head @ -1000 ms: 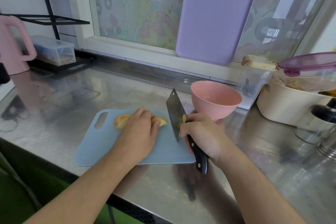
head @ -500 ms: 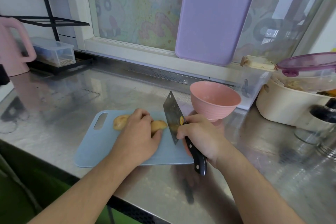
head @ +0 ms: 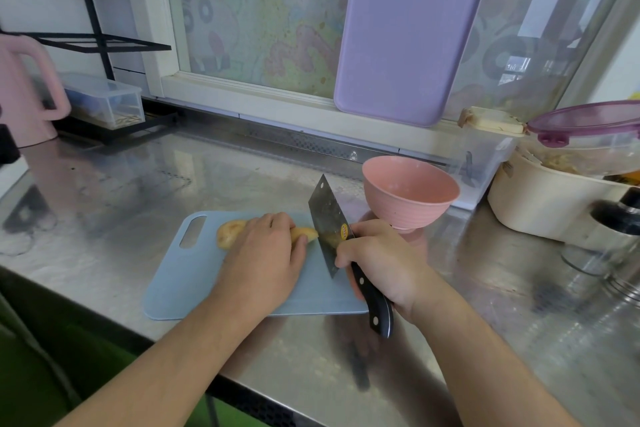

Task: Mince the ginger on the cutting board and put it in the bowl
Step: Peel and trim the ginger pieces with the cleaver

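Note:
A knobby yellow piece of ginger [head: 230,231] lies on the light blue cutting board [head: 180,284] on the steel counter. My left hand [head: 265,256] covers its middle with curled fingers and holds it down; both ends stick out. My right hand [head: 379,258] grips the black handle of a cleaver [head: 327,218]. The blade stands on edge right against the ginger's right tip. An empty pink bowl [head: 410,194] stands just behind my right hand, off the board's far right corner.
A lilac board [head: 408,28] leans on the window behind the bowl. A cream pot [head: 540,204] with a purple-lidded container and a steel jar [head: 620,246] crowd the right. A pink kettle [head: 24,94] and a clear box [head: 104,100] sit at the far left.
The cleaver has moved left, from a gap beside the ginger to its right tip. My left hand has stayed on the ginger.

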